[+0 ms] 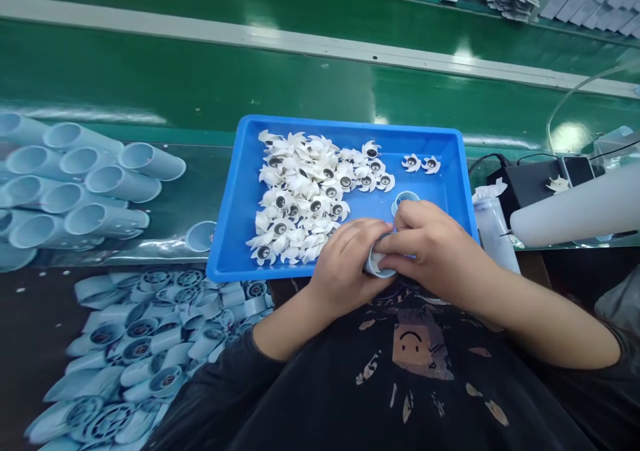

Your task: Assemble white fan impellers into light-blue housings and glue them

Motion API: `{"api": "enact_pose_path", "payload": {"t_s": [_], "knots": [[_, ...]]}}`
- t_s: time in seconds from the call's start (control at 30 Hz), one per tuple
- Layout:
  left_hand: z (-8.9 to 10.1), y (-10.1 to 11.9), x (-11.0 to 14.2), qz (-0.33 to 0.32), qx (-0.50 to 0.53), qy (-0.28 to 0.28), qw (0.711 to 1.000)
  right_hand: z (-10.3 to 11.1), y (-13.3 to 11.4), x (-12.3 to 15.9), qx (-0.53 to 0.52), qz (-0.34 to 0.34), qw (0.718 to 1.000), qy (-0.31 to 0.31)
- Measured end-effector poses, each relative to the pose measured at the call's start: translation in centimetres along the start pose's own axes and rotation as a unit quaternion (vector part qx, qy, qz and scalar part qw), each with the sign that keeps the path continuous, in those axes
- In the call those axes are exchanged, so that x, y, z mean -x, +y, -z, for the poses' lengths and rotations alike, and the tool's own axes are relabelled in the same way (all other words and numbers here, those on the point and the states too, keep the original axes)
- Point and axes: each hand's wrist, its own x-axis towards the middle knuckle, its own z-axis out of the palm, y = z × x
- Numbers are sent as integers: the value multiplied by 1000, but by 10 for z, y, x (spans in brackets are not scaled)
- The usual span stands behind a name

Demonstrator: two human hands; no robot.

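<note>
Two hands [430, 251] at blue tray rim [227, 197]

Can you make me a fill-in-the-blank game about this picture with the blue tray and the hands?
1. The plastic tray is colored ____.
2. The white fan-shaped parts are heaped toward the tray's ____ side.
3. Away from the heap, ____ loose parts lie by themselves in the tray.
4. A pale blue plastic piece is held by ____ hands, the left hand and the right hand.

Missing words: blue; left; two; both.
</note>
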Motion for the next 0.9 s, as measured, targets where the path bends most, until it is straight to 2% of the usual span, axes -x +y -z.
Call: {"api": "enact_pose_path", "payload": {"t_s": [0.1,0.2,0.33,0.47,0.57,0.67,0.73,0.77,0.83,0.9], "knots": [[-1,-3,-2,-21,-38,11,999,-2,2,4,24,-15,999,39],[-2,-5,-3,-47,-60,-8,997,-5,7,9,47,0,998,39],[-4,-2,-6,-80,-124,-48,988,-13,19,11,-5,-13,1000,16],[-8,-1,-14,-104,-205,-62,971,-24,33,11,-84,-33,995,41],[-9,-3,-21,-127,-232,-82,961,-29,41,12,-98,-26,993,54],[-8,-5,-27,-86,-156,-146,973,-29,47,14,-74,20,995,64],[-6,-6,-29,-58,-70,-208,974,-28,49,14,-64,68,995,47],[-5,-5,-29,-56,-53,-220,972,-28,50,14,-60,85,994,37],[-4,-5,-29,-69,-95,-197,973,-31,52,14,-50,82,995,38],[-6,-4,-28,-77,-173,-160,969,-35,53,14,-42,48,997,52]]}}
